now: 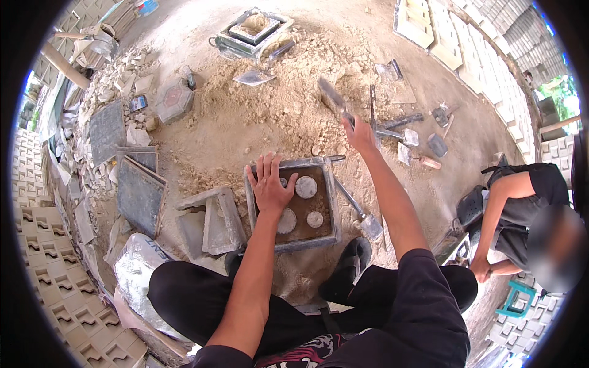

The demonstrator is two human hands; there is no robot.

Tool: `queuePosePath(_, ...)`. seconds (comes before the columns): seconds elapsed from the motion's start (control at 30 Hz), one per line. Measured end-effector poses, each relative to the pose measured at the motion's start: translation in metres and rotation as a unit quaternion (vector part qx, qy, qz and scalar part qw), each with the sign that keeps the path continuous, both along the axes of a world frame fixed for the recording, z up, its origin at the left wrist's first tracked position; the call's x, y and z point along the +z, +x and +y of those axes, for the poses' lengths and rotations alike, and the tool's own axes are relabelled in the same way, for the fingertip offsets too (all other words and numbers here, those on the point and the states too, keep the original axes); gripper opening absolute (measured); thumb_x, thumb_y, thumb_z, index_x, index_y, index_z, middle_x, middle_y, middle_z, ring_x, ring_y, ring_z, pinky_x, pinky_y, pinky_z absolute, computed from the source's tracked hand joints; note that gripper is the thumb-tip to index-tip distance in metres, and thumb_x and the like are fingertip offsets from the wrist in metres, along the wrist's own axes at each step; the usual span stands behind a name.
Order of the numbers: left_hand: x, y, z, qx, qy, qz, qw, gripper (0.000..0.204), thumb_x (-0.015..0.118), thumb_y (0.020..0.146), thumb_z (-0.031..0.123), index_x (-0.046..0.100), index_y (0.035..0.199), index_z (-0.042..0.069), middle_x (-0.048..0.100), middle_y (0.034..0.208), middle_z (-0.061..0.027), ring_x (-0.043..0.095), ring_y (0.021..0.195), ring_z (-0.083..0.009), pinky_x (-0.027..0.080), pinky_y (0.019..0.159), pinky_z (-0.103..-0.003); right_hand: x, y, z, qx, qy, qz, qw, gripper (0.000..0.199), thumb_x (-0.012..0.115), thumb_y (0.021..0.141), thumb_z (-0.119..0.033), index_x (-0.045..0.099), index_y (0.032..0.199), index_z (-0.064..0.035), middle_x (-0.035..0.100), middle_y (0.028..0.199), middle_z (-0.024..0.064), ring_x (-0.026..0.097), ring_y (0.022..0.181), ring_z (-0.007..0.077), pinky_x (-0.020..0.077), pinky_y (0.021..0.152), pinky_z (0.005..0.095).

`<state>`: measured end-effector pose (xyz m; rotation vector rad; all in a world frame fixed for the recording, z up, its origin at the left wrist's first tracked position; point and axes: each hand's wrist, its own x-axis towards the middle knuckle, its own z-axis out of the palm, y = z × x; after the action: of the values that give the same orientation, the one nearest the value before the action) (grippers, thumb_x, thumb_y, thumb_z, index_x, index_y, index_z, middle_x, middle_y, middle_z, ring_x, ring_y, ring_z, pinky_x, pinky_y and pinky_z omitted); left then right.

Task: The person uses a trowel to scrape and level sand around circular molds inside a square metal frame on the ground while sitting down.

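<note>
A: In the head view, where was the left hand (270,184)?

B: It lay open and flat, fingers spread, on the near-left part of the square grey metal mould frame (332,202), which sat on the sandy ground just beyond the person's black shoe (350,265). Inside the frame were pale round discs (306,186) set on a brown bed.

A: And the right hand (358,136)?

B: It was closed around the handle of a blurred metal trowel (333,97), raised over the heap of tan sand (270,116) on the far side of the frame.

A: What lay around them?

B: A second trowel (362,214) rested just right of the frame, and flat grey slabs (215,221) lay to its left. A dark square plate (140,195) sat further left. Another green mould box (251,34) stood at the far end of the heap. A seated person in black (521,208) was well apart on the right
</note>
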<state>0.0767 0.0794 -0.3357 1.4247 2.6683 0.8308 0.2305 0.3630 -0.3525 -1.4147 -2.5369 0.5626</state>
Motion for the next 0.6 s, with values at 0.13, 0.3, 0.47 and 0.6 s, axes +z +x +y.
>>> queuePosePath(0.13, -0.002, 0.001, -0.008, 0.001, -0.012, 0.002, 1.000, 0.063, 0.069, 0.081, 0.044, 0.050, 0.132, 0.014, 0.048, 0.140, -0.0068, 0.036, 0.138, -0.0277, 0.012, 0.118, -0.055, 0.021, -0.040, -0.003, -0.006, -0.115, 0.095, 0.989, 0.063, 0.038, 0.099, -0.055, 0.051, 0.117, 0.0047, 0.067, 0.079, 0.0208, 0.067, 0.075, 0.0368, 0.0525, 0.072, 0.0521)
queuePosePath(0.3, 0.000, -0.001, -0.001, -0.001, -0.010, -0.007, 1.000, 0.062, 0.069, 0.081, 0.044, 0.051, 0.133, 0.013, 0.048, 0.141, -0.0079, 0.035, 0.139, -0.0283, 0.011, 0.117, -0.055, 0.026, -0.048, 0.022, 0.047, -0.017, -0.102, 0.993, 0.056, 0.041, 0.101, -0.049, 0.053, 0.114, 0.0035, 0.066, 0.094, 0.0255, 0.066, 0.092, 0.0372, 0.0527, 0.082, 0.0502)
queuePosePath(0.47, 0.001, 0.002, 0.001, -0.008, -0.012, -0.012, 1.000, 0.061, 0.069, 0.082, 0.044, 0.051, 0.131, 0.014, 0.046, 0.142, -0.0068, 0.034, 0.139, -0.0273, 0.011, 0.118, -0.055, 0.000, -0.041, 0.029, -0.083, -0.046, -0.033, 0.995, 0.057, 0.045, 0.097, -0.051, 0.057, 0.112, 0.0026, 0.067, 0.094, 0.0262, 0.066, 0.094, 0.0413, 0.0511, 0.081, 0.0517)
queuePosePath(0.6, 0.002, -0.002, -0.003, 0.004, -0.017, -0.012, 1.000, 0.061, 0.069, 0.082, 0.045, 0.051, 0.131, 0.013, 0.046, 0.142, -0.0073, 0.035, 0.139, -0.0275, 0.011, 0.118, -0.056, 0.011, -0.045, 0.022, -0.116, -0.048, 0.018, 0.992, 0.061, 0.045, 0.096, -0.052, 0.058, 0.111, 0.0054, 0.067, 0.091, 0.0261, 0.066, 0.092, 0.0420, 0.0506, 0.082, 0.0522)
